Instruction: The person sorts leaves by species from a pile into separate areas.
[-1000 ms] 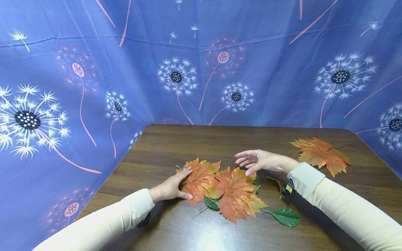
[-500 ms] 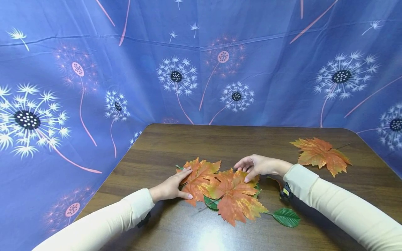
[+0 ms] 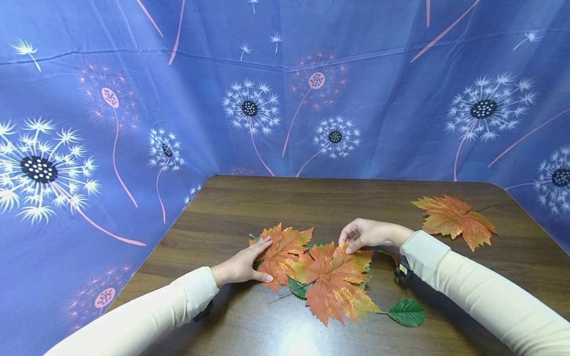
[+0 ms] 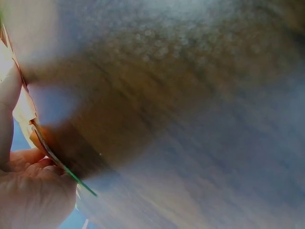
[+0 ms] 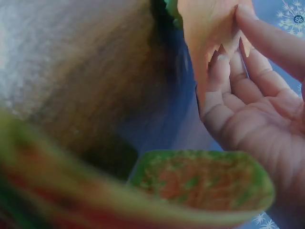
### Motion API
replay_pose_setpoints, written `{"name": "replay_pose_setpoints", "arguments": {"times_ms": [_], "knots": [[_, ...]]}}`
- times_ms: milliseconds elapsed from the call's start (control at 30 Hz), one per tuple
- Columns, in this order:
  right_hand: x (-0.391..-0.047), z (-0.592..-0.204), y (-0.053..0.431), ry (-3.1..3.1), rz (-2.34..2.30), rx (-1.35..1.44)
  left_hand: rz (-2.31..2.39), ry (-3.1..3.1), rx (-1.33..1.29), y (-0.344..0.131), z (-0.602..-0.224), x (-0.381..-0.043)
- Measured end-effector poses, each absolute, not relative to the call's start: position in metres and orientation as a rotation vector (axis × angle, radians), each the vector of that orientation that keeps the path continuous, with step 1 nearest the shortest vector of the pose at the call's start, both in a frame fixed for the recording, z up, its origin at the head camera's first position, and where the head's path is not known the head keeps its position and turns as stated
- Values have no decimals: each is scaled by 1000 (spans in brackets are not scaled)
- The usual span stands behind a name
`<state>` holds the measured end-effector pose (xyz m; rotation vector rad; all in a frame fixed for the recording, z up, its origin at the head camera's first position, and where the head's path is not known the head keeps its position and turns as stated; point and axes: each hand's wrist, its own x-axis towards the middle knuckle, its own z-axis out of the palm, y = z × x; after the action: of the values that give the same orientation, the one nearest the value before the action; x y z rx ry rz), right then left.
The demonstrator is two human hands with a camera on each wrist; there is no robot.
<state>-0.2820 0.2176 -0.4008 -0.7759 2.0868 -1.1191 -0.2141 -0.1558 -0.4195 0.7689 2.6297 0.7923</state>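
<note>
Two orange artificial maple leaves lie side by side, partly overlapping. My left hand [image 3: 238, 267] rests spread on the left maple leaf [image 3: 287, 252], thumb at its lower edge. With thumb and fingertips, my right hand [image 3: 366, 233] pinches the upper edge of the right maple leaf [image 3: 336, 284]. In the right wrist view, the thumb lies on one face of this maple leaf [image 5: 202, 33], with the fingers behind it. A green leaf [image 3: 297, 289] shows partly from beneath the pair; the rest is hidden. In the left wrist view, the left hand [image 4: 35, 191] appears at the edge.
A single green leaf [image 3: 407, 312] lies at the front right, its stem at the maple leaf's tip. Another orange maple leaf [image 3: 458, 220] is at the back right of the wooden table [image 3: 249, 198]. A green-and-red leaf [image 5: 200, 181] looms close under the right wrist.
My right hand has come down onto the right maple leaf and pinched its edge. That leaf has shifted slightly toward the front, and more green shows behind it. The left hand stays put.
</note>
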Motion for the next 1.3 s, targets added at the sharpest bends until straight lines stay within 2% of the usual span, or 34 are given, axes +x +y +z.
{"name": "replay_pose_setpoints", "arguments": {"times_ms": [533, 1300], "knots": [[-281, -394, 220, 1960, -1184, -683, 770, 2624, 779, -157, -421, -215], [-278, -389, 221, 1924, -1267, -813, 745, 2634, 777, -156, -419, -217]]}}
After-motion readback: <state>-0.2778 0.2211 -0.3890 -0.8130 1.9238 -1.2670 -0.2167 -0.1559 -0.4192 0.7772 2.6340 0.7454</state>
